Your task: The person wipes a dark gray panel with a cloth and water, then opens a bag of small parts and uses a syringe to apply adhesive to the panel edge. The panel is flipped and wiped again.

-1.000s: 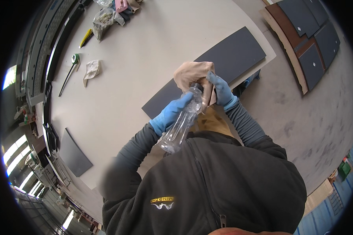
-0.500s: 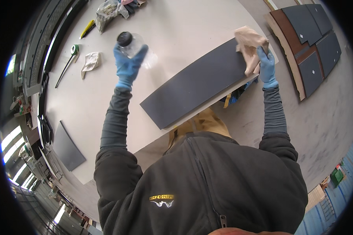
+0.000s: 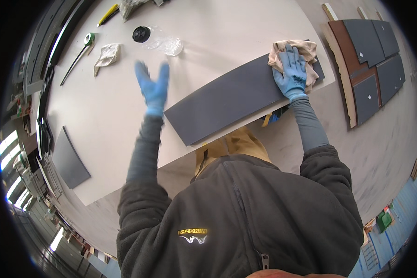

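Note:
A long dark grey panel (image 3: pixel 222 99) lies on the pale table (image 3: pixel 125 153) in front of me. My right hand (image 3: pixel 292 69), in a blue glove, rests with its fingers outstretched on a crumpled beige cloth (image 3: pixel 280 46) at the panel's right end. My left hand (image 3: pixel 152 88), gloved the same way and smeared a little by motion, is held over the table left of the panel, thumb and fingers apart, with nothing in it. Just beyond it, a clear plastic bottle (image 3: pixel 164 44) with a black cap (image 3: pixel 141 34) is lying on its side.
Toward the left are a tape measure (image 3: pixel 89 39), a small pale cloth (image 3: pixel 107 55) and a yellow utility knife (image 3: pixel 108 15). A smaller grey panel (image 3: pixel 69 157) lies at the table's left side. Several dark panels on brown boards (image 3: pixel 366 55) stand off to the right.
My left hand has let go of the bottle, which now lies on the table, and has drawn back toward me. My right hand has brought the beige cloth down flat onto the panel.

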`<state>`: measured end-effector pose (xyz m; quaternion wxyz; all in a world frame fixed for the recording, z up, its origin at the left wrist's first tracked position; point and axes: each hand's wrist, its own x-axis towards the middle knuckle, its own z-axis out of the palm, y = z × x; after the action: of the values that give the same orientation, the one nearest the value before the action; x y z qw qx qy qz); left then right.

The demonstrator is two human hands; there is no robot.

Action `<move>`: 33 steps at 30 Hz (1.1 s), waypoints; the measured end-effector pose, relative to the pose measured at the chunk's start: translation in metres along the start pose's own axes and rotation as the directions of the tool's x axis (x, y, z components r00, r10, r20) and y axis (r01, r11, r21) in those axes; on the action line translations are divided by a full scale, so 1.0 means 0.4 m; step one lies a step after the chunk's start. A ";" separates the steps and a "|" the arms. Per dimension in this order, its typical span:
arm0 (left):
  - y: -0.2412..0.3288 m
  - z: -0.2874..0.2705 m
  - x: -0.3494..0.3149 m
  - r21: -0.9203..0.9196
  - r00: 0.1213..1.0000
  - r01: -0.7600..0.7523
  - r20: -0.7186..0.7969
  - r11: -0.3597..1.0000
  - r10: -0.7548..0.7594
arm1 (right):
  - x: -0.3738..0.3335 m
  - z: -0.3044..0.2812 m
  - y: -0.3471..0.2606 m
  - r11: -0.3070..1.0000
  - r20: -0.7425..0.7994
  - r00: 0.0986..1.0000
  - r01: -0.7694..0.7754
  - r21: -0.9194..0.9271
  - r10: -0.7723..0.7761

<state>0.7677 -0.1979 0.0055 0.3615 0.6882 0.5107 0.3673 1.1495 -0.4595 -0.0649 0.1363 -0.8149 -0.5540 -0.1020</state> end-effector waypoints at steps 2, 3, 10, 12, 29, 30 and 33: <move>-0.021 -0.101 -0.210 0.242 0.983 0.115 0.113 0.964 -0.146 | -0.001 -0.001 0.004 1.000 -0.007 1.000 0.008 0.023 -0.008; -0.029 -0.145 -0.323 0.374 0.970 0.122 0.152 0.919 -0.191 | 0.002 -0.002 0.005 1.000 0.008 1.000 0.009 0.017 -0.009; -0.171 -0.213 -0.597 0.549 0.894 -0.182 0.438 0.816 -0.095 | 0.017 -0.021 -0.206 1.000 0.002 1.000 0.008 0.005 -0.008; -0.194 -0.204 -0.600 0.526 0.911 -0.180 0.408 0.831 -0.062 | -0.007 -0.014 -0.407 0.987 0.057 0.997 0.040 0.153 -0.049; -0.268 -0.160 -0.618 0.654 0.949 -0.316 0.231 0.687 0.216 | -0.267 -0.123 -0.872 0.673 0.069 0.791 0.467 0.573 -0.608; -0.265 -0.155 -0.628 0.585 0.958 -0.243 0.268 0.774 0.099 | -0.248 -0.124 -0.864 0.650 0.068 0.780 0.466 0.600 -0.622; -0.261 -0.157 -0.637 0.431 0.975 -0.212 0.160 0.877 0.157 | -0.136 -0.071 -0.876 0.666 0.132 0.772 0.432 0.608 -0.622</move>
<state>0.6141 -0.4142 -0.0909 0.1880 0.8189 0.4904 0.2315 0.8030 -0.3944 -0.0173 0.2316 -0.5468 -0.7882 0.1617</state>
